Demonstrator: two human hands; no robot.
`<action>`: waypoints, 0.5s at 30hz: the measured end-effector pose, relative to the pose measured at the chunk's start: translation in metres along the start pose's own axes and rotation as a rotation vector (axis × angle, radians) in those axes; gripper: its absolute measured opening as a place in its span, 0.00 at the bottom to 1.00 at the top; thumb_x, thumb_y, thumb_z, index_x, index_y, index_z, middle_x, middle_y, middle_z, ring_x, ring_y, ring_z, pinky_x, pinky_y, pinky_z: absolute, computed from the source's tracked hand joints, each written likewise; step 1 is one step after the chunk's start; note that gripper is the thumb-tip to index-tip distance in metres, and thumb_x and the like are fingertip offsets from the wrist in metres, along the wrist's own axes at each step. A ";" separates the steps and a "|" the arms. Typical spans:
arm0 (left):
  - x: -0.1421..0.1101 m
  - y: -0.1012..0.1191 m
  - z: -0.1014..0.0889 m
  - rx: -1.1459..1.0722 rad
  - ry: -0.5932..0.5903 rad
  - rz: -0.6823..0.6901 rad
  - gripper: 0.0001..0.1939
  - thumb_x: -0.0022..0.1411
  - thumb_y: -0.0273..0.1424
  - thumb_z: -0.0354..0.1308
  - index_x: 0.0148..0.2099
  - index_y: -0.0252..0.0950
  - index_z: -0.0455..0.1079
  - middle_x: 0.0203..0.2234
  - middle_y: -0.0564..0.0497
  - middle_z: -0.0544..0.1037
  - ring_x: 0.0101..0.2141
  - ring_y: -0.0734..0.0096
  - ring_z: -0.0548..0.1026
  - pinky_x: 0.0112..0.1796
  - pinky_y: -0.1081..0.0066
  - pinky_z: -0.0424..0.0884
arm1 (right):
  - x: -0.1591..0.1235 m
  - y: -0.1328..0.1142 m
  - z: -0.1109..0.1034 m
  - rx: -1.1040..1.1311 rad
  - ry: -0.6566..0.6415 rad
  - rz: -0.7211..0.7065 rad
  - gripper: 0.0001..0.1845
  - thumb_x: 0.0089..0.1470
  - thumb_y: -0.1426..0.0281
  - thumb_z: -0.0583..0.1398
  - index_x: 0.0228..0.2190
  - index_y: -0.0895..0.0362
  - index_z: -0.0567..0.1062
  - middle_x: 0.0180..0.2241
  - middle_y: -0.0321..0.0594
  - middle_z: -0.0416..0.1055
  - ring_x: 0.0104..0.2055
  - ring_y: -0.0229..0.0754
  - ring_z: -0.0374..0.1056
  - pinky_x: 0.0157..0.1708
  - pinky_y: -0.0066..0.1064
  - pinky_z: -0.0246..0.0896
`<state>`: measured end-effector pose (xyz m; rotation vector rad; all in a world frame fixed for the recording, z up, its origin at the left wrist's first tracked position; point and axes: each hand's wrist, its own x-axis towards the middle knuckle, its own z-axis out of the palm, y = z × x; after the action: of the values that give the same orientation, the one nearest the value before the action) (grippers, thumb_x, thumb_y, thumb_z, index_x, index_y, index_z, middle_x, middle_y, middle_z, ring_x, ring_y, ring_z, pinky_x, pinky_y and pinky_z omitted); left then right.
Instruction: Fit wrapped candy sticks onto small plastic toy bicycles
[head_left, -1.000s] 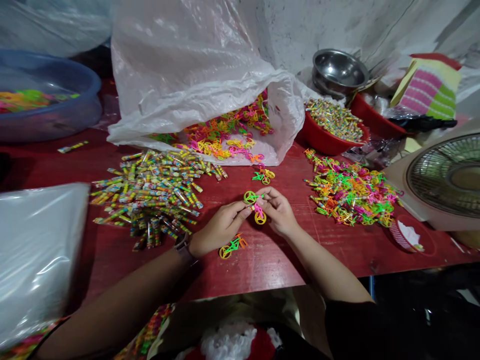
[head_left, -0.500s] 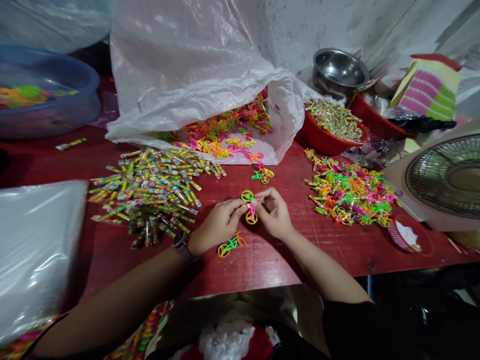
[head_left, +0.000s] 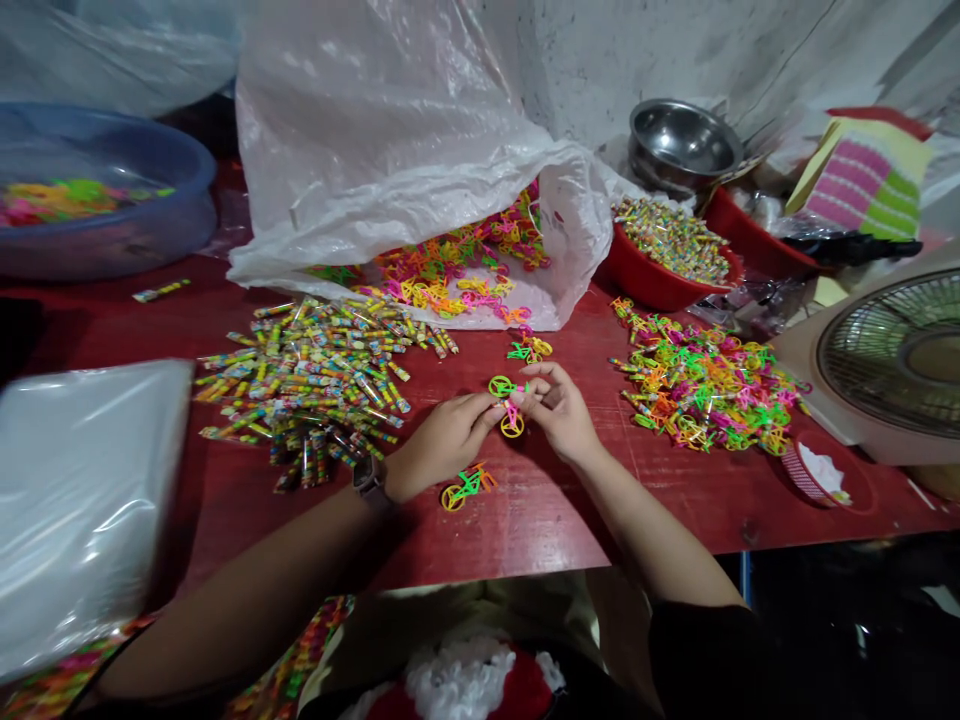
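Observation:
Both hands meet over the middle of the red table around a small plastic toy bicycle [head_left: 512,425] with a green wheel, a yellow wheel and a pink frame. My left hand [head_left: 446,440], with a watch on its wrist, pinches it from the left. From the right, my right hand [head_left: 559,410] grips it between thumb and fingers. Another toy bicycle [head_left: 469,485], green, yellow and orange, lies on the table just below the hands. Just beyond them lie green and yellow bicycle pieces [head_left: 531,348].
Left of the hands is a heap of wrapped candy tubes [head_left: 307,375]. A plastic bag [head_left: 352,170] of bicycles opens behind. On the right lie a bicycle pile [head_left: 712,385], a red bowl [head_left: 652,280] of small wrapped pieces and a fan [head_left: 892,350]. Clear plastic sheets [head_left: 82,480] lie far left.
The view has shifted slightly, so most things sit a little further right. Both hands still hold the toy bicycle, and the right fingers have spread a little.

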<state>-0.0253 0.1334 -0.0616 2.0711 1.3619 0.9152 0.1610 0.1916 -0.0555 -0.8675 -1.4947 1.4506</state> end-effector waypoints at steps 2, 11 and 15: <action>0.002 0.000 -0.012 0.050 -0.014 0.000 0.19 0.77 0.41 0.45 0.52 0.37 0.72 0.44 0.45 0.82 0.45 0.62 0.80 0.46 0.65 0.71 | 0.006 -0.012 -0.027 -0.057 0.007 0.032 0.25 0.48 0.56 0.73 0.43 0.53 0.75 0.27 0.32 0.72 0.28 0.36 0.66 0.31 0.30 0.62; -0.019 -0.047 -0.072 0.776 -0.066 -0.361 0.18 0.68 0.40 0.58 0.49 0.28 0.73 0.37 0.33 0.81 0.42 0.44 0.80 0.42 0.58 0.71 | 0.017 -0.068 -0.152 -0.925 0.608 -0.076 0.11 0.57 0.62 0.65 0.35 0.57 0.79 0.36 0.52 0.77 0.41 0.51 0.70 0.44 0.47 0.65; -0.014 -0.057 -0.069 0.663 -0.243 -0.448 0.15 0.61 0.31 0.64 0.49 0.31 0.73 0.37 0.37 0.83 0.40 0.49 0.81 0.39 0.63 0.71 | 0.049 -0.017 -0.088 -0.933 0.168 -0.153 0.09 0.60 0.67 0.63 0.42 0.52 0.81 0.42 0.45 0.80 0.43 0.48 0.73 0.48 0.43 0.69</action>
<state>-0.1152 0.1449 -0.0614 2.0670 2.0552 0.0079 0.2233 0.2700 -0.0366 -1.3266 -2.0616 0.4924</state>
